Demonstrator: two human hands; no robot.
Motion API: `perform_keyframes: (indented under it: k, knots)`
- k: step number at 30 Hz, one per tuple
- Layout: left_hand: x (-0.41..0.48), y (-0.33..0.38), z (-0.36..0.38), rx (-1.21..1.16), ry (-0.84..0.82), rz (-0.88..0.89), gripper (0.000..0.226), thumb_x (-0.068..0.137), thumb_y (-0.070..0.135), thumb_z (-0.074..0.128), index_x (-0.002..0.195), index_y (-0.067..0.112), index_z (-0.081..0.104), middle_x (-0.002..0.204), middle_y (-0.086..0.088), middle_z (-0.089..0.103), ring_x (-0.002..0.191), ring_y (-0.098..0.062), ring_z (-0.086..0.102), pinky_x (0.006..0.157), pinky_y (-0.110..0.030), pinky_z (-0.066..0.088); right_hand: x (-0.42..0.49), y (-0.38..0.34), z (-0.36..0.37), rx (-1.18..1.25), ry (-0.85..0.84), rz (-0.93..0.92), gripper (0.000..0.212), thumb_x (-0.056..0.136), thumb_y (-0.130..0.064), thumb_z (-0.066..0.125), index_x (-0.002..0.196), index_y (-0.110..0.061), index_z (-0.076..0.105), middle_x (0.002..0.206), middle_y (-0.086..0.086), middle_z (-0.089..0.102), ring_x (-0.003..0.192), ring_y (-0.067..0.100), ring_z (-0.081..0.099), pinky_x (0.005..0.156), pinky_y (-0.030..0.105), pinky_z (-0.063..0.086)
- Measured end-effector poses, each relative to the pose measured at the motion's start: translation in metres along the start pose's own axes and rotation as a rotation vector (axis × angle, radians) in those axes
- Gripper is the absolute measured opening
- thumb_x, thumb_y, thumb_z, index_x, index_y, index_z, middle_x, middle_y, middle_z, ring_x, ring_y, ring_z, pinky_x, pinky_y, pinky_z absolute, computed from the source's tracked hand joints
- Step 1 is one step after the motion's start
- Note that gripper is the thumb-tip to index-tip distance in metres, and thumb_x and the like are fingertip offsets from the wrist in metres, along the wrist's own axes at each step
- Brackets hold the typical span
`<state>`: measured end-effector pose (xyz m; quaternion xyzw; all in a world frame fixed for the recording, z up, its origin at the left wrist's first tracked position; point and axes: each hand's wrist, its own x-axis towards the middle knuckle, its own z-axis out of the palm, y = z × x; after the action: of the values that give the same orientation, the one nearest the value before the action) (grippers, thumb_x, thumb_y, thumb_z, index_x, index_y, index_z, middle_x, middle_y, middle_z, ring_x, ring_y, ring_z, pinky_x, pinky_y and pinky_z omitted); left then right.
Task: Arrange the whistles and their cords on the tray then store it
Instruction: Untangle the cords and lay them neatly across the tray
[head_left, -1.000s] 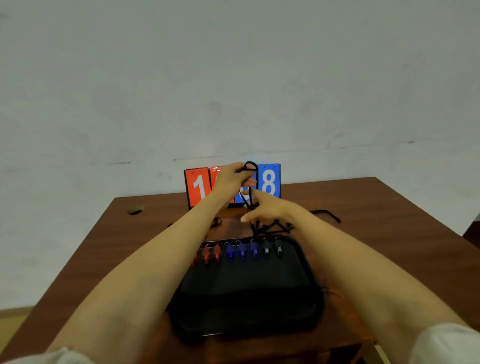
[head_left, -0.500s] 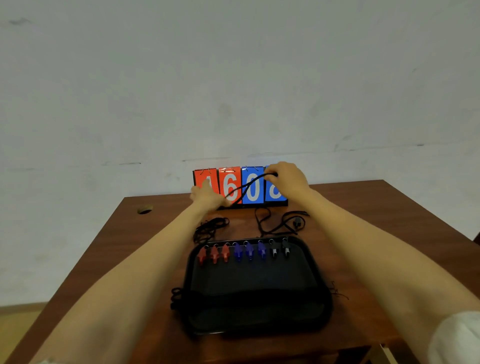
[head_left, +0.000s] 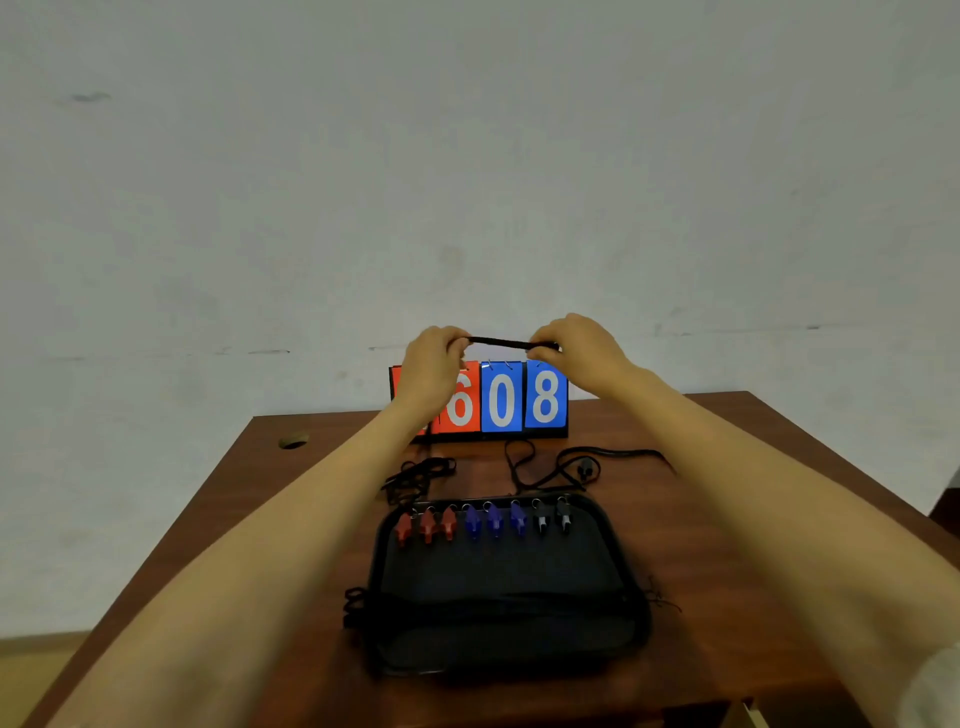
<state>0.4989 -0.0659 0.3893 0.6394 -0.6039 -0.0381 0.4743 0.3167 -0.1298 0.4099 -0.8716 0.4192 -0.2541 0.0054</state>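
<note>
Both hands up above the scoreboard (head_left: 498, 397): left hand (head_left: 434, 364) and right hand (head_left: 576, 351) each pinch an end of a black cord (head_left: 511, 343) (pulled taut). Whistles (head_left: 483, 522) line the black tray (head_left: 509, 644) on the worktop (head_left: 727, 493).

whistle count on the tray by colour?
Red whistles: 3
Blue whistles: 3
Black whistles: 2
Total: 8, lined up along the far edge of the black tray.
</note>
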Motion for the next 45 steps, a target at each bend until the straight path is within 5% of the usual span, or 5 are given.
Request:
perform_keyframes:
  k: [7,22,34,40,45]
  knots:
    - [-0.010,-0.012,-0.020,0.152,-0.039,-0.014,0.033,0.100,0.019,0.040,0.119,0.002,0.060,0.119,-0.016,0.061,0.109,-0.025,0.058,0.083,-0.023,0.040,-0.022,-0.006,-0.018,0.163,-0.086,0.058,0.026,0.092,-0.025,0.059,0.110,-0.007,0.065,0.106,0.008,0.068,0.089,0.015,0.056,0.075,0.028,0.046]
    - [-0.044,-0.041,-0.068,0.333,-0.091,0.000,0.030,0.099,0.020,0.044,0.109,0.002,0.066,0.105,-0.015,0.064,0.097,-0.029,0.061,0.079,-0.034,0.045,-0.039,-0.013,-0.032,0.077,0.033,0.161,0.017,0.096,-0.012,0.050,0.107,-0.005,0.061,0.105,0.014,0.068,0.086,0.026,0.067,0.079,0.036,0.053]
    - [-0.122,-0.118,-0.053,0.437,-0.384,-0.163,0.031,0.097,0.008,0.044,0.123,0.006,0.062,0.121,-0.015,0.064,0.111,-0.032,0.059,0.091,-0.036,0.045,-0.130,0.039,0.031,-0.041,-0.246,0.312,0.025,0.097,-0.011,0.050,0.116,-0.004,0.065,0.115,0.017,0.067,0.101,0.032,0.064,0.090,0.039,0.051]
    - [-0.163,-0.140,-0.031,0.406,-0.376,-0.326,0.014,0.094,0.021,0.056,0.083,0.013,0.061,0.091,-0.011,0.070,0.082,-0.027,0.062,0.069,-0.033,0.045,-0.177,0.055,0.065,-0.058,-0.374,0.396,0.012,0.091,-0.010,0.055,0.097,-0.005,0.064,0.097,0.016,0.069,0.086,0.032,0.064,0.074,0.039,0.051]
    - [-0.186,-0.155,-0.008,0.417,-0.509,-0.351,0.030,0.093,-0.002,0.041,0.111,0.006,0.064,0.110,-0.016,0.067,0.094,-0.029,0.064,0.077,-0.039,0.054,-0.201,0.062,0.087,-0.069,-0.466,0.414,0.021,0.094,-0.007,0.047,0.102,-0.008,0.066,0.104,0.016,0.068,0.089,0.034,0.063,0.073,0.040,0.049]
